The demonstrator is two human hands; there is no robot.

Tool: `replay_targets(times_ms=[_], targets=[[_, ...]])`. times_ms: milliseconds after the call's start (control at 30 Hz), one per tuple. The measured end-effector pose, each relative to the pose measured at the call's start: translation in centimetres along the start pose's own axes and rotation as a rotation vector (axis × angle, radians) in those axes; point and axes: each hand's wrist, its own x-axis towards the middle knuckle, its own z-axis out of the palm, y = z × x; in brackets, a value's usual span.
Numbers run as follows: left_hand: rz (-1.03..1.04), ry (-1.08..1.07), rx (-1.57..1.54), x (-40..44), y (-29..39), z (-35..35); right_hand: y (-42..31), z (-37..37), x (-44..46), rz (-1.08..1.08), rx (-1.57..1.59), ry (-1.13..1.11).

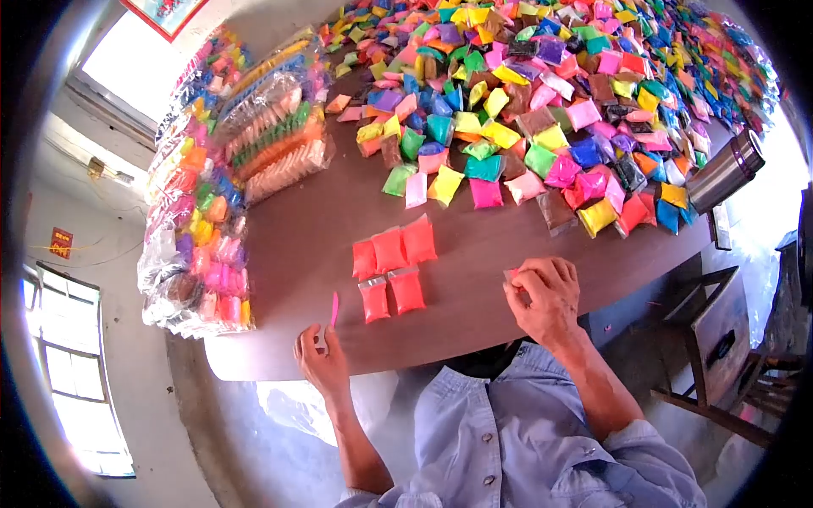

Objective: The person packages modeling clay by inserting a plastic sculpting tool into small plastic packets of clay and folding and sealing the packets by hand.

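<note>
Near the table's front edge, my left hand (322, 357) pinches a thin pink strip (335, 309) that points up from its fingertips. Farther right, my right hand (546, 300) is closed over the tabletop, with a small bit of red or pink at its fingertips that I cannot make out. Several red packets lie between my hands, in two rows: a back row with a packet (419, 240) at its right end, and a front row with a packet (407, 290) at its right end.
A large heap of small coloured packets (500, 134) covers the back of the brown table (296, 245). Clear bags of packets (275, 127) stand at the left, beside a long plastic-wrapped stack (203, 245). A metal flask (727, 169) lies tilted at the right. A wooden stool (711, 339) stands below.
</note>
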Motion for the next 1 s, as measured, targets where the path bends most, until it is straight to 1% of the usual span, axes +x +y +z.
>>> replay_targets(times_ms=[67,133,167,233,300,400,500,533,600,633,667,733,833,1000], targets=[[0.02,-0.013,0.024,0.4,-0.4,0.3,-0.1,0.1,-0.4,0.003,-0.015,-0.035],[-0.062,-0.093,0.014,0.7,-0.9,0.7,-0.4,-0.2,-0.5,0.015,0.013,-0.053],[-0.058,-0.102,0.011,0.8,-1.0,0.9,-0.3,-0.3,-0.8,0.018,0.022,-0.078],[-0.021,-0.046,-0.017,1.0,-1.2,1.3,-0.7,-1.2,-0.7,0.026,0.053,-0.097],[-0.036,-0.045,-0.041,1.2,-1.4,1.4,-0.6,-2.0,-0.7,0.03,0.084,-0.122],[-0.046,-0.042,-0.032,0.9,-1.8,1.6,0.2,-2.4,-1.0,0.04,0.122,-0.107],[-0.019,-0.021,-0.05,0.8,-2.3,1.8,1.2,-2.4,-1.3,0.071,0.119,0.005],[0.006,-0.003,-0.018,0.7,-2.8,2.0,1.4,-2.3,-1.4,0.072,0.115,0.001],[0.03,0.007,0.008,0.5,-2.7,2.3,1.7,-2.0,-1.8,0.194,0.203,0.075],[-0.012,0.0,0.001,0.5,-2.2,2.1,1.8,-1.8,-1.8,0.197,0.211,0.097],[-0.053,-0.008,-0.004,0.5,-1.9,2.1,1.8,-1.8,-1.7,0.203,0.204,0.095],[-0.023,-0.004,-0.004,0.5,-2.6,2.4,1.7,-1.8,-1.6,0.161,0.184,0.08],[-0.069,-0.007,0.015,0.6,-2.2,2.3,1.8,-1.9,-1.7,0.175,0.195,0.068],[-0.062,-0.011,-0.009,0.6,-2.3,2.3,1.8,-2.4,-1.4,0.185,0.215,0.025]])
